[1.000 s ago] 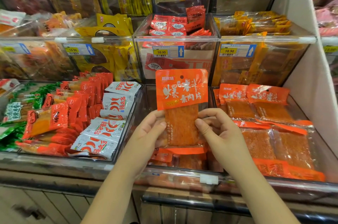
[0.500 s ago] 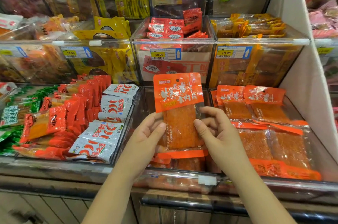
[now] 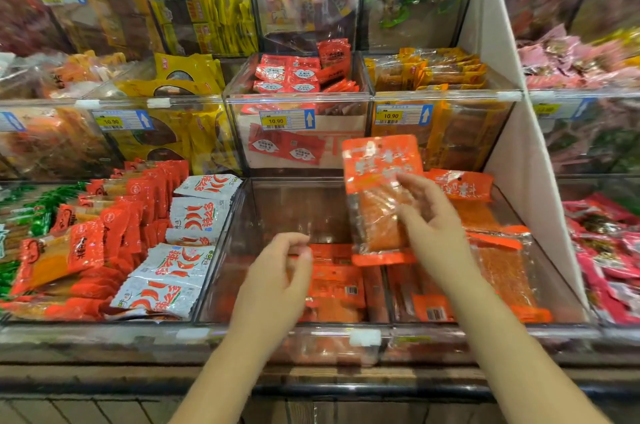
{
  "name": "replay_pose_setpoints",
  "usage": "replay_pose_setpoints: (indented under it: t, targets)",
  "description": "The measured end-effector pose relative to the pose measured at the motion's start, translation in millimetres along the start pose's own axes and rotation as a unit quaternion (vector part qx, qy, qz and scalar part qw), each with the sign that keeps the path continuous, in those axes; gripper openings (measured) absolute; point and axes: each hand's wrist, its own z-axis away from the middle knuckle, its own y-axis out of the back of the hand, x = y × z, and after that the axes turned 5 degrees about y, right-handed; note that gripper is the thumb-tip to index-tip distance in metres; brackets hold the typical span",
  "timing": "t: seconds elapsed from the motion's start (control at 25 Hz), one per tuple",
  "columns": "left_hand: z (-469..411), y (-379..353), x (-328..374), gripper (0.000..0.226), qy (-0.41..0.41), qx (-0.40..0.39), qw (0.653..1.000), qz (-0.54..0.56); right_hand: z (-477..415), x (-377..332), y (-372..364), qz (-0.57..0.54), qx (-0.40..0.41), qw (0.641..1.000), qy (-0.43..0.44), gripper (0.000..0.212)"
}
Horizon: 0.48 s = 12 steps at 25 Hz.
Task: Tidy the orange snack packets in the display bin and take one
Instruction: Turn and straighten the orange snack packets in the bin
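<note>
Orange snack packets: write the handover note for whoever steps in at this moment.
Right hand: grips one orange packet, held upright above the display bin.
Left hand: loosely curled over the bin's front, holding nothing.
Loose packets: lie flat and overlapping at the front of the bin.
Done: one packet is in hand.
Left: the loose packets look untidy and probably need straightening; then take the held one away.

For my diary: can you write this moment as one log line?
right hand: holds orange packet up | left hand: empty, fingers curled, over bin | other packets lie in bin
</note>
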Motion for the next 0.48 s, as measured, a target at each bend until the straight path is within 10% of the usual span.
replay_pose_setpoints:
  t: [0.2,0.48]
  targets:
    - [19.7,-65.2,50.7,0.091,-0.064,-0.206,0.954,-0.206,-38.4,26.1,40.9,0.290,0.002,0.957,-0.027,0.041]
    - [18.2,-79.0,56.5,0.124,-0.052,-0.247,0.927,-0.276,-33.4,42.5,42.6,0.454,0.002,0.891,-0.006,0.058]
